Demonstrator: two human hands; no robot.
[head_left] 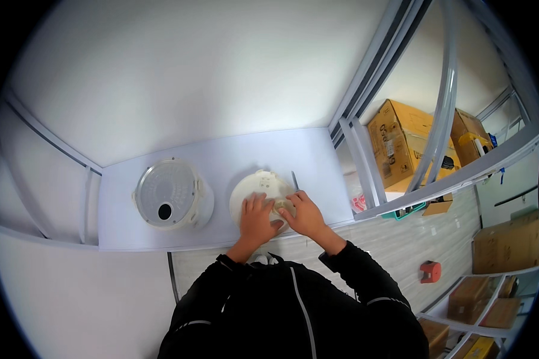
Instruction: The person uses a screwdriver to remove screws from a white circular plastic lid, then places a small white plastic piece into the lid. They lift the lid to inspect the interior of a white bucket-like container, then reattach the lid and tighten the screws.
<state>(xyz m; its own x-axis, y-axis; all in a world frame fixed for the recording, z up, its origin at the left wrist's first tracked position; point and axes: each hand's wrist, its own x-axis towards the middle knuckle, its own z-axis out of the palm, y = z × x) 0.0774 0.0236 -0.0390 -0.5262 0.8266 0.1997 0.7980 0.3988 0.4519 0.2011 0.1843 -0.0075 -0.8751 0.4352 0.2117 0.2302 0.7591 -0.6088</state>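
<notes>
Monitor: Report the step in hand.

Operator: I judge it to be work on the small round fitting [279, 205] at the white disc [261, 182]. From left to right in my view: the left hand [256, 219] lies over the disc, fingers extended and not clenched. The fitting sits between both hands. The right hand [307, 216] curves along the fitting's right side, thumb and fingers bent; I cannot tell whether it grasps the fitting or only touches it.

Monitor: What does the next move call for?

Operator: In my judgement, a left hand bracing the disc and controlled thumb-and-finger contact by the right. The disc lies near the desk's front edge, so I advise limiting any pull toward the body.

Monitor: Report the surface.

Operator: The desk [221, 145] is pale and smooth. At left stands a white drum-shaped container [168, 185], its top marked by a dark round hole [164, 211], well apart from the disc. Just right of the disc lies a slim tool [294, 179], too small to identify.

Monitor: And the room?

Operator: A pale wall [203, 66] rises behind. Rightward, I see a grey frame [371, 173], a large cardboard box [398, 146] and a red stool [430, 272] on the floor [374, 257].
</notes>
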